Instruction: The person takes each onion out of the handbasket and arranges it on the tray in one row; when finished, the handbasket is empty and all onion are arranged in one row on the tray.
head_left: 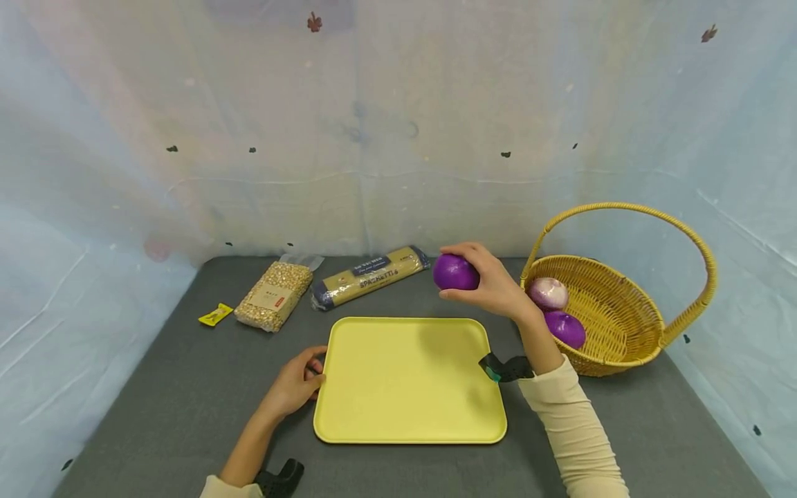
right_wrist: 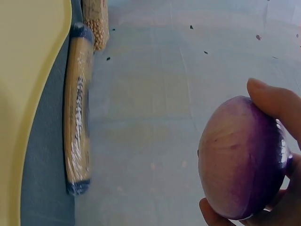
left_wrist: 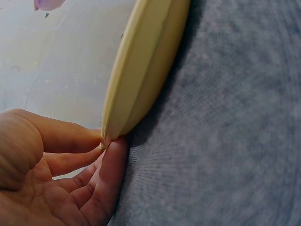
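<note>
A shiny purple onion (head_left: 456, 272) is gripped between the thumb and fingers of my right hand (head_left: 492, 282), raised above the table behind the tray's far right corner. In the right wrist view the onion (right_wrist: 240, 160) shows a paler, pinkish side. My left hand (head_left: 291, 384) pinches the left rim of the yellow tray (head_left: 407, 380), thumb on top and fingers beneath, as the left wrist view shows at the tray's edge (left_wrist: 136, 70). Two more onions, one whitish-purple (head_left: 548, 294) and one deep purple (head_left: 565, 329), lie in the wicker basket (head_left: 613, 318) on the right.
Behind the tray lies a spaghetti pack (head_left: 371, 277). Left of it sit a clear bag of pale beans or grains (head_left: 274, 296) and a small yellow packet (head_left: 215, 315). The basket's tall handle (head_left: 629, 207) arches up at the right. A pale curtain (head_left: 386, 138) hangs behind the grey table.
</note>
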Demonstrator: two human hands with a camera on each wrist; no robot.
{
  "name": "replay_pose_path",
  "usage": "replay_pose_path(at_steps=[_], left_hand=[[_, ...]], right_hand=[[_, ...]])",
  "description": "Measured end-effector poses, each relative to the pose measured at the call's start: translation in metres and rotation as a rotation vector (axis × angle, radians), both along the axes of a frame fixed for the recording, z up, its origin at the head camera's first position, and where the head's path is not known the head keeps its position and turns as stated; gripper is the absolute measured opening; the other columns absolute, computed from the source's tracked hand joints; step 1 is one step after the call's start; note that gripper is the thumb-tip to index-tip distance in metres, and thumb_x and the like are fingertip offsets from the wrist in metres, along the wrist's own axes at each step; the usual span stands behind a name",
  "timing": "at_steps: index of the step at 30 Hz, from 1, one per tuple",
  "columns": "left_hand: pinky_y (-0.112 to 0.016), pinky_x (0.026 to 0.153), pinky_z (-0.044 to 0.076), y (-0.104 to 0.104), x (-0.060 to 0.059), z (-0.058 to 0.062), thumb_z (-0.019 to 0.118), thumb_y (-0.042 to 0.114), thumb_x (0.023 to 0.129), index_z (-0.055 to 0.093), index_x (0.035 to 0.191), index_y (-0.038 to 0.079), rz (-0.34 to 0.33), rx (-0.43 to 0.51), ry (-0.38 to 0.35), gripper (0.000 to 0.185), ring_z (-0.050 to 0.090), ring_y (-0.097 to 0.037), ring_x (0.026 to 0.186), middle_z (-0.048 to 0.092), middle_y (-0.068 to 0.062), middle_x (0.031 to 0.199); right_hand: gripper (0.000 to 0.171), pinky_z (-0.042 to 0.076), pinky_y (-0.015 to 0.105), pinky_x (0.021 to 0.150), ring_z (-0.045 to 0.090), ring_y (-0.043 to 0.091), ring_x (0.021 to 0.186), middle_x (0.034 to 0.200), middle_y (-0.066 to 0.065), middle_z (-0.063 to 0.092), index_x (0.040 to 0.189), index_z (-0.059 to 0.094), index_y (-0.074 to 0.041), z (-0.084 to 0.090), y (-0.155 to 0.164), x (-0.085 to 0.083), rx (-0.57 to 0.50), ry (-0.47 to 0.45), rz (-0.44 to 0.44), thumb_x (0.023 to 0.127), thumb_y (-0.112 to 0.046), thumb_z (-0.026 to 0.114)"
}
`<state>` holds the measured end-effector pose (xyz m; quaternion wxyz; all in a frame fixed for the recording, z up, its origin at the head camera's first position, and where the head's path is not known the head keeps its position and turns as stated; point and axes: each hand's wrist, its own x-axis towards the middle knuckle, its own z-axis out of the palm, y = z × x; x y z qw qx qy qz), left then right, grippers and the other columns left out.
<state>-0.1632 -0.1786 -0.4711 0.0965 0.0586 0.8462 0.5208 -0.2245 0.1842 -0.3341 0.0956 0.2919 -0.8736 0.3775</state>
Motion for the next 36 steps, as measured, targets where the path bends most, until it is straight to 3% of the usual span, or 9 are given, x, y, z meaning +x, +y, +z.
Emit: replay_pose_path(at_steps=[14,36], left_hand=[[-0.029,0.05,0.05,0.0,0.0,0.0,0.056,-0.008,0.085,0.046,0.132,-0.002,-0.002,0.004,-0.003,0.048,0.051,-0.018,0.062,0.05,-0.011,0.088],[-0.029,0.05,0.05,0.001,0.0,0.0,0.057,-0.008,0.084,0.047,0.131,-0.002,0.01,-0.001,-0.002,0.048,0.051,-0.018,0.063,0.05,-0.011,0.088]], right_hand=[[0.066,0.049,0.044,0.085,0.05,0.024,0.111,0.129,0.006,0.044,0.133,0.049,-0.022,-0.025,-0.033,-0.009,-0.007,-0.02,0.072,0.075,-0.031,0.079],[0.062,0.05,0.036,0.081,0.05,0.018,0.107,0.124,0.004,0.046,0.13,0.052,-0.024,-0.052,-0.082,-0.008,-0.005,-0.072,0.146,0.074,-0.032,0.078]])
